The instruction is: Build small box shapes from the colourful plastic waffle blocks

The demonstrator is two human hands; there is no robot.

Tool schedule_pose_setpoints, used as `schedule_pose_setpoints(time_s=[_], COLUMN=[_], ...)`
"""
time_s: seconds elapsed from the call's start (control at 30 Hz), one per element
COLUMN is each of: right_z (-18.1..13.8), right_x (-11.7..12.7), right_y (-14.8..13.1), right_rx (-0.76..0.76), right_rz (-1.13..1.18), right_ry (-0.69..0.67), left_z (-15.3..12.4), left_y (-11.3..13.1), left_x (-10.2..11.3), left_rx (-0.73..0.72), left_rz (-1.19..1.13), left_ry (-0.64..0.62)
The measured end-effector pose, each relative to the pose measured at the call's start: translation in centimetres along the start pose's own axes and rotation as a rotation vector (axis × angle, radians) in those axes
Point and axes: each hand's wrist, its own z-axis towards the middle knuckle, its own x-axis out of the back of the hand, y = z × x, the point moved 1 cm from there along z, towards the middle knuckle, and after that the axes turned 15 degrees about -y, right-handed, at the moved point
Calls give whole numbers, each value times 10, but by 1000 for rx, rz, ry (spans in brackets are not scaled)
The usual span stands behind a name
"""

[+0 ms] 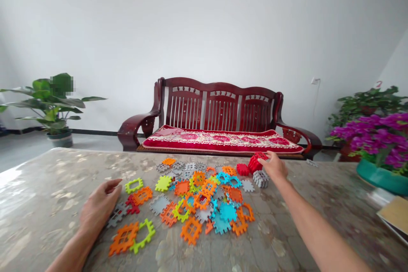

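Note:
My right hand (276, 167) grips a stack of red interlocking plastic tiles (256, 161) at the back right of the pile. Just below it stands a stack of grey tiles (261, 178), with another red tile stack (242, 169) to the left. At the pile's left side, my left hand (100, 205) rests on the table, loosely curled and holding nothing. Closest to it are a grey tile (117, 215), a dark red tile (132, 205) and a green frame tile (134, 185). Orange (191, 230), blue (228, 211) and lime tiles (163, 183) lie overlapping between my hands.
Everything lies on a table with a marbled cover (153, 259). A purple flower arrangement in a teal planter (382, 177) and a box (395, 214) stand at the right. Beyond the table is a wooden bench (219, 106); a potted plant (60, 138) is at the left.

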Motion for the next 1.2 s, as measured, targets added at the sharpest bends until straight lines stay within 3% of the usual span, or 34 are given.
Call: schedule_pose_setpoints(time_s=[0.17, 0.47, 0.67, 0.77, 0.9, 1.07, 1.2], right_z=[6, 5, -6, -24, -69, -131, -154], right_x=[-4, -5, 3, -2, -24, -48, -56], right_y=[1, 2, -4, -12, -27, -49, -55], right_rx=[18, 8, 57, 186, 294, 314, 297], right_rz=[-29, -28, 116, 356, 648, 771, 763], right_ry=[16, -93, 21, 24, -75, -202, -186], left_z=[-2, -5, -2, -5, -10, -9, -6], left_y=[3, 7, 3, 6, 10, 9, 5], left_x=[1, 3, 0, 1, 2, -1, -3], left_rx=[-11, 10, -6, -7, -20, -48, -55], left_rz=[-32, 21, 45, 49, 48, 9, -12], left_ry=[-32, -69, -35, -50, -54, -30, -14])
